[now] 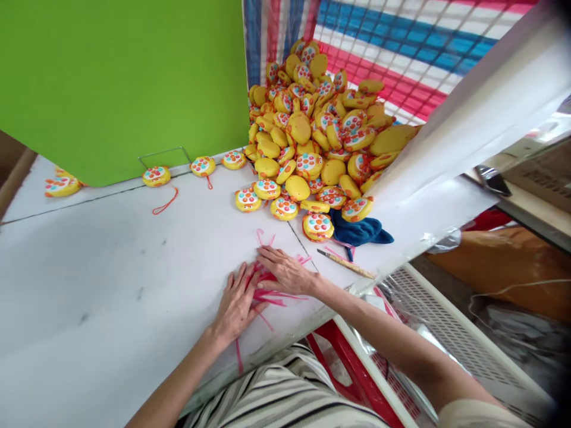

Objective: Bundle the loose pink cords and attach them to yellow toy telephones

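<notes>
Pink plastic strips [274, 297] lie in a loose bunch on the white table near its front edge, partly hidden under my hands. My left hand [236, 302] rests at the left side of the bunch, fingers stretched out and pointing away from me. From the right, my right hand [285, 272] reaches across and lies over the strips with its fingers extended. The two hands nearly meet, and strip ends stick out around them. Right of my right hand is a knife with a wooden handle [348, 264]. A dark blue cloth [362, 229] lies just beyond it.
A big heap of yellow toys with coloured dots [298, 128] fills the back right corner. Several more line the green panel [134, 89], with an orange cord loop [166, 202] in front. A white roll [468, 101] slants at right; a white plastic basket [450, 327] stands below.
</notes>
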A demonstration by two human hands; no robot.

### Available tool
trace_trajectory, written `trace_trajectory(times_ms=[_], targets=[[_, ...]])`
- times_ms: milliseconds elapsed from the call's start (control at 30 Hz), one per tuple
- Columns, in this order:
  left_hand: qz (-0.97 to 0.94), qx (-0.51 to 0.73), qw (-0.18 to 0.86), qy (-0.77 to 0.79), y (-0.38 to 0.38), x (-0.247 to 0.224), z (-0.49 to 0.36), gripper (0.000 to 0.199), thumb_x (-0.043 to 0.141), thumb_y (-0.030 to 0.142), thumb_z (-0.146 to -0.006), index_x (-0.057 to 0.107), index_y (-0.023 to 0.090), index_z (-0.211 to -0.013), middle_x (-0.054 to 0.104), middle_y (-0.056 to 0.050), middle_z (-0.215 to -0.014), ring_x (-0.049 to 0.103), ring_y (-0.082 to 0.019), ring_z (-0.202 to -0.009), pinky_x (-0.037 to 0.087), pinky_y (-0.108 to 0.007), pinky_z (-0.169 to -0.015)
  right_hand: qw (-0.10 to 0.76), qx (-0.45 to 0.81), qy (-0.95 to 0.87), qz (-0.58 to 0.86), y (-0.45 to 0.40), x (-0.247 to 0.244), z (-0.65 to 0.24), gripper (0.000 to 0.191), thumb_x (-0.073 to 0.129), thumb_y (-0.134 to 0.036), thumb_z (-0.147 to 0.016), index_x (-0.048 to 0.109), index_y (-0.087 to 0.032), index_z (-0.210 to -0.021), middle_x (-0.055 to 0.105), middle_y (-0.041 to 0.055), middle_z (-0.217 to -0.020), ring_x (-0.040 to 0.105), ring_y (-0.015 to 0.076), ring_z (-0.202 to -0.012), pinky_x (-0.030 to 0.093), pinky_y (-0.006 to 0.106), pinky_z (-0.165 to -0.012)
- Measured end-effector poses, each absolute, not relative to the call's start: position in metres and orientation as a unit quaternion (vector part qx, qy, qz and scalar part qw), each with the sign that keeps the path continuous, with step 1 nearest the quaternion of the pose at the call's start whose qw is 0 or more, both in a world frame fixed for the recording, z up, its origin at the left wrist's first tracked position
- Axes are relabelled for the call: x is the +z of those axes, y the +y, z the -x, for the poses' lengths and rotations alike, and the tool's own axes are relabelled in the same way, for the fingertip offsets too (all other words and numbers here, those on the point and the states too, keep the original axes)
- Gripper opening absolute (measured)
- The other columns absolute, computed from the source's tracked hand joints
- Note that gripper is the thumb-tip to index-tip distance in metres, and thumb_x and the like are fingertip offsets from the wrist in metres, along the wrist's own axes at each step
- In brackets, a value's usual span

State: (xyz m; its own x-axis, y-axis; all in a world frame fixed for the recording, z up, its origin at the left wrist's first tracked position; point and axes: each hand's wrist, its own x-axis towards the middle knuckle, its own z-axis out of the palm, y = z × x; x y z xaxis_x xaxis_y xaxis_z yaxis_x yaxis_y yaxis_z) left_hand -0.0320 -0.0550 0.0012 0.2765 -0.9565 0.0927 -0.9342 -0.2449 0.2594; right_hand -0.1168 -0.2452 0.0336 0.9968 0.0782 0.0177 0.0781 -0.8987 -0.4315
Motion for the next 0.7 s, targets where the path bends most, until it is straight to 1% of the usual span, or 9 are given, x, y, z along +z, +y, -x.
trace_trajectory(times_ms=[133,200,267,333,433,500,533,600,700], targets=[[-0.792,-0.036,0.182,-0.581,-0.056,-0.008,0.034,0.049,0.039,0.032,-0.092,0.036,0.013,-0.137,0.037,-0.016,-0.143,0.024,-0.03,-0.137,0.032,-0.052,-0.105,0.23,0.012,-0.037,0.972,-0.226,0.028,0.147,0.082,0.044,-0.063,-0.083,0.033,-0.005,-0.14,0.029,0.0197,-0.146,0.025,0.0302,-0.136,0.03,0.047,-0.109],[-0.788,-0.035,0.214,-0.576,-0.056,-0.011,0.035,0.045,0.037,0.023,-0.092,0.038,0.014,-0.135,0.037,-0.015,-0.143,0.025,-0.027,-0.137,0.033,-0.049,-0.106,0.229,-0.009,-0.017,0.973,-0.215,0.024,0.159,0.083,0.051,-0.06,-0.081,0.032,-0.005,-0.14,0.031,0.019,-0.145,0.026,0.0305,-0.134,0.031,0.047,-0.108],[-0.779,-0.032,0.24,-0.578,-0.056,-0.013,0.037,0.043,0.036,0.018,-0.091,0.039,0.014,-0.134,0.039,-0.014,-0.141,0.026,-0.025,-0.136,0.034,-0.047,-0.107,0.226,-0.034,0.02,0.973,-0.206,0.021,0.163,0.072,0.055,-0.051,-0.083,0.036,-0.007,-0.137,0.038,0.0172,-0.14,0.034,0.0291,-0.127,0.035,0.044,-0.104],[-0.769,-0.025,0.264,-0.582,-0.056,-0.012,0.038,0.039,0.036,0.018,-0.091,0.042,0.014,-0.13,0.042,-0.014,-0.138,0.029,-0.024,-0.135,0.036,-0.046,-0.106,0.216,-0.05,0.063,0.973,-0.201,0.019,0.16,0.051,0.052,-0.038,-0.087,0.044,-0.011,-0.13,0.049,0.0155,-0.129,0.044,0.0263,-0.114,0.041,0.041,-0.095],[-0.77,-0.049,0.293,-0.564,-0.058,-0.009,0.039,0.031,0.036,0.02,-0.091,0.05,0.013,-0.118,0.047,-0.014,-0.13,0.038,-0.024,-0.126,0.038,-0.045,-0.104,0.197,-0.05,0.079,0.976,-0.196,0.018,0.15,0.022,0.043,-0.022,-0.091,0.057,-0.014,-0.106,0.058,0.0118,-0.107,0.05,0.0217,-0.093,0.045,0.036,-0.084],[-0.781,-0.079,0.297,-0.544,-0.061,-0.005,0.04,0.025,0.037,0.019,-0.09,0.055,0.014,-0.106,0.053,-0.013,-0.12,0.044,-0.025,-0.116,0.039,-0.046,-0.1,0.215,-0.036,0.068,0.974,-0.193,0.017,0.146,0.019,0.039,-0.015,-0.092,0.058,-0.014,-0.093,0.058,0.0111,-0.103,0.051,0.0203,-0.091,0.043,0.032,-0.083],[-0.787,-0.092,0.294,-0.535,-0.062,-0.003,0.04,0.022,0.038,0.019,-0.089,0.057,0.015,-0.099,0.056,-0.013,-0.113,0.047,-0.025,-0.111,0.04,-0.046,-0.098,0.238,-0.025,0.074,0.968,-0.191,0.017,0.145,0.019,0.038,-0.012,-0.091,0.057,-0.014,-0.091,0.058,0.0113,-0.102,0.052,0.0197,-0.091,0.043,0.03,-0.081],[-0.794,-0.115,0.291,-0.52,-0.063,0.002,0.04,0.02,0.038,0.018,-0.087,0.057,0.015,-0.092,0.059,-0.011,-0.099,0.052,-0.024,-0.098,0.043,-0.044,-0.091,0.288,0.004,0.102,0.952,-0.188,0.016,0.143,0.019,0.038,-0.009,-0.089,0.055,-0.013,-0.094,0.061,0.0107,-0.092,0.054,0.0182,-0.082,0.042,0.027,-0.071],[-0.805,-0.162,0.298,-0.487,-0.062,0.011,0.037,0.02,0.036,0.015,-0.083,0.055,0.016,-0.089,0.06,-0.008,-0.087,0.056,-0.021,-0.084,0.045,-0.036,-0.079,0.332,0.022,0.142,0.932,-0.184,0.016,0.139,0.018,0.04,-0.007,-0.084,0.052,-0.012,-0.096,0.059,0.0041,-0.069,0.053,0.0147,-0.061,0.037,0.023,-0.057]])
